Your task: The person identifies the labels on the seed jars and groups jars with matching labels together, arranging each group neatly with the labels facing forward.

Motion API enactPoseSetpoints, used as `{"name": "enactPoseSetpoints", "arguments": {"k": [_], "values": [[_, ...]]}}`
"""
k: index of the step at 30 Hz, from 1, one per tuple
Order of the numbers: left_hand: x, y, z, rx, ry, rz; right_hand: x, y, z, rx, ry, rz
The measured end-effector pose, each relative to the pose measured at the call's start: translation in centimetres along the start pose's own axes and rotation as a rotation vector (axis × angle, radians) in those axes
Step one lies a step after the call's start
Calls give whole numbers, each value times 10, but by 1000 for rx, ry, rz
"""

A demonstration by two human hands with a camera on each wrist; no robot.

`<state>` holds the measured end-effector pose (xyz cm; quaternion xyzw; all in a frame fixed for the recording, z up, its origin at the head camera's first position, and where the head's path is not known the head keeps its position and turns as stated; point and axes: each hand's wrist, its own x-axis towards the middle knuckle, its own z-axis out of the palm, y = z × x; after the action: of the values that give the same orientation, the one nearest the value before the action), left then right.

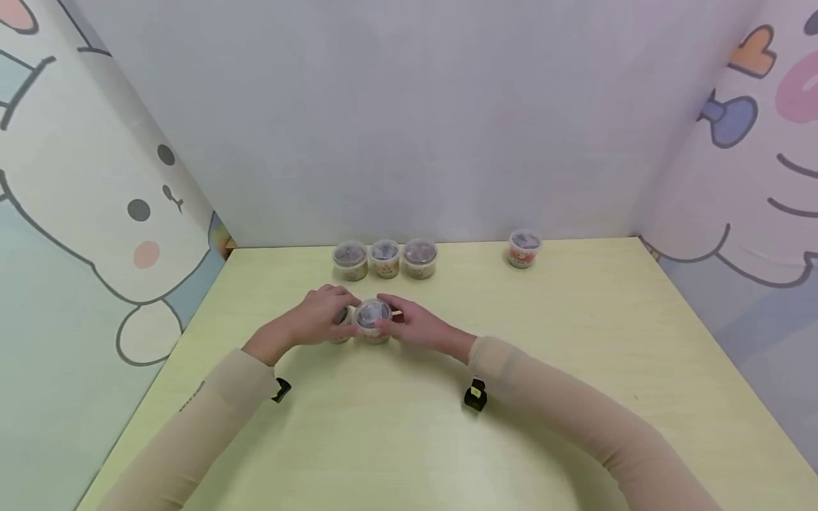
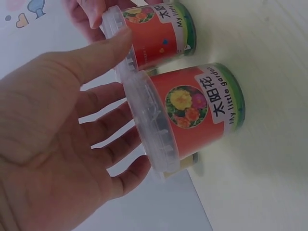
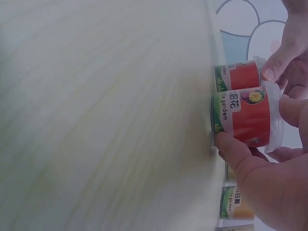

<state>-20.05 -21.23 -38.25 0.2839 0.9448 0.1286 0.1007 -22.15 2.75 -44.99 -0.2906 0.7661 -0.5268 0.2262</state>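
Observation:
In the head view, two lidded plastic tubs with red flower labels stand side by side near the table's middle. My right hand (image 1: 422,325) grips the right tub (image 1: 373,317), thumb and fingers around its side; the right wrist view shows the fingers (image 3: 240,156) low on its wall. My left hand (image 1: 322,316) spreads over the left tub (image 2: 192,108). Its thumb (image 2: 103,53) reaches to the lid of the right tub, while its other fingers extend loosely behind the left tub's lid. Whether those fingertips touch the lid is hidden.
Behind the hands, a left tub (image 1: 350,261), a smaller middle tub (image 1: 385,260) and a right tub (image 1: 420,260) form a row. Another red-labelled tub (image 1: 524,250) stands apart at the back right. A pale wall (image 1: 409,128) borders the yellowish table (image 1: 396,440).

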Motion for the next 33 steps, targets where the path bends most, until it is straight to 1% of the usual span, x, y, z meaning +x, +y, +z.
{"name": "enactPoseSetpoints", "arguments": {"k": [10, 18, 21, 24, 26, 28, 29, 31, 33], "values": [[-2, 1, 0, -2, 1, -13, -1, -7, 3, -28, -4, 45], [-1, 0, 3, 1, 7, 7, -3, -7, 2, -67, 6, 42], [0, 2, 3, 14, 3, -1, -3, -6, -1, -94, 4, 37], [1, 11, -1, 86, 0, -38, -2, -8, -6, -130, -13, 31], [3, 21, -8, 150, 1, -75, -3, -12, -12, -143, -6, 38], [5, 35, -17, 212, -2, -101, -5, -18, -22, -168, 14, 48], [8, 42, -22, 235, -6, -110, -7, -20, -29, -186, 33, 54], [15, 56, -33, 260, -10, -102, -12, -27, -49, -219, 74, 58], [27, 69, -41, 269, -18, -70, -18, -31, -75, -273, 125, 55]]}}
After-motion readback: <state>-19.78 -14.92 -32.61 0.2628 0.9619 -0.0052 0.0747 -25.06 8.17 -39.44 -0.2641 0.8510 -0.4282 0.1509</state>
